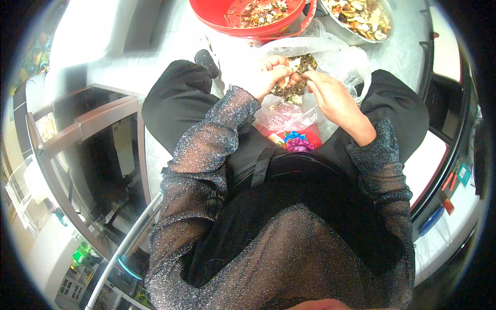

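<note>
Between the black-trousered knees (175,98): dark and pale scraps (291,94) lay in a translucent plastic bag (338,49), partly covered by both hands.
Left hand (275,75): fingers bent and gathered over the scraps; whether they pinched a pale bit could not be told.
Right hand (333,95): its fingertips came close to the left ones, palm turned away; its grip could not be told.
Red bucket (232,32): cut off by the upper edge, with more scraps inside.
Metal bowl (345,32): also cut off above, its pale and orange-brown pieces (361,19) hard to identify.
Flowered red item (295,142): only partly visible beneath the bag; its kind was unclear.
Edges: bucket and bowl bounded the bag's far side, the knees its flanks.
Room: grey floor (405,54) showed between the bowl and the dark edge at far right.
</note>
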Demonstrator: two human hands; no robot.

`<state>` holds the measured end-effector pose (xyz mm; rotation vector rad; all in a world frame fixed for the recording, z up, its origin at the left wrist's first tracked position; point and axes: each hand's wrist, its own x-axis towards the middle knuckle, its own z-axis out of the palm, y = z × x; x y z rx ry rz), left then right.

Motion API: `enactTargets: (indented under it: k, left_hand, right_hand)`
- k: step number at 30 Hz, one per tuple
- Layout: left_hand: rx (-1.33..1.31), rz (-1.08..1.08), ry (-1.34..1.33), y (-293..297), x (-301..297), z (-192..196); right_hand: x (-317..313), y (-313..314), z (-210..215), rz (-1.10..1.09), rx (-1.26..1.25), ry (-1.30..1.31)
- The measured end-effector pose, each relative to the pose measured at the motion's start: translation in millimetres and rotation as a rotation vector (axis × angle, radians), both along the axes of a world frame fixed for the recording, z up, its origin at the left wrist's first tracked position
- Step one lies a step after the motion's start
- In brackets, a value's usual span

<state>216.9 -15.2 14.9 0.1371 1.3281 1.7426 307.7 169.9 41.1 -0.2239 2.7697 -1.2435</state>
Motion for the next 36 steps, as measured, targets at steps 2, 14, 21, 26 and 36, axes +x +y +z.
enactTargets:
  k: [2,14,21,26,36]
  left_hand:
    - [0.008,0.011,0.001,0,2,1]
    - [-0.063,-0.062,0.060,-1,4,3]
    - [-0.283,-0.017,0.285,2,10,-4]
    - [-0.353,-0.027,0.474,0,11,-10]
    - [-0.375,-0.029,0.546,0,13,-10]
  right_hand:
    - [0,0,0,0.012,0.006,-0.034]
    - [-1,5,3,-0.084,0.022,-0.146]
    - [2,5,3,-0.096,0.059,-0.164]
    - [6,-2,0,-0.032,0.091,-0.063]
    - [4,0,-1,-0.032,0.083,-0.119]
